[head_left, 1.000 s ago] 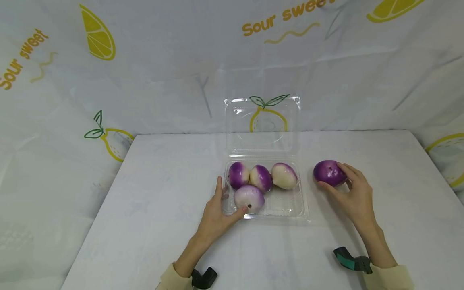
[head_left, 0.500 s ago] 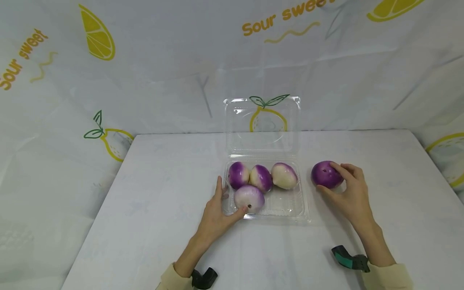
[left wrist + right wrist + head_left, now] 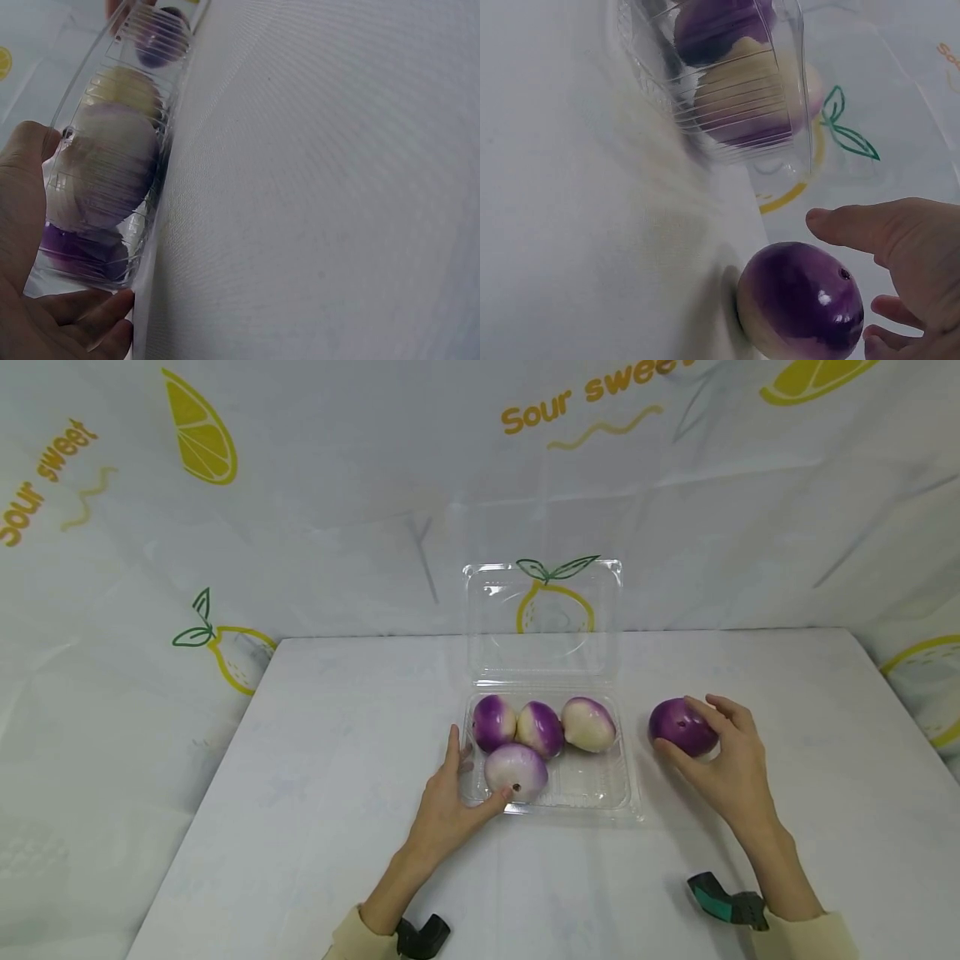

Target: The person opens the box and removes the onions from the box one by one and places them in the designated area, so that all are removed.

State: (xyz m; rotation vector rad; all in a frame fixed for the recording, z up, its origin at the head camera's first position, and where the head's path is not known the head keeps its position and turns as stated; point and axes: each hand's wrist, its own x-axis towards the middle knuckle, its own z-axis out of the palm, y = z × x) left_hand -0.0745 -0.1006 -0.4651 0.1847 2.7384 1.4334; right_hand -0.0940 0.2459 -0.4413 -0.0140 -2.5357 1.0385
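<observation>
The lone purple vegetable point(image 3: 678, 730) has been nudged slightly rightward on the worktop point(image 3: 360, 718), outside the clear box point(image 3: 592, 783); no firm hold is judged secured, with the fingers of the right hand point(image 3: 733, 764) set apart around it. The box is touched by the spread left hand point(image 3: 444, 810).

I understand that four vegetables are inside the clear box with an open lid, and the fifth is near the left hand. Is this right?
Not near the left hand: the head view shows the fifth vegetable near the right hand. The rest is correct.
</observation>
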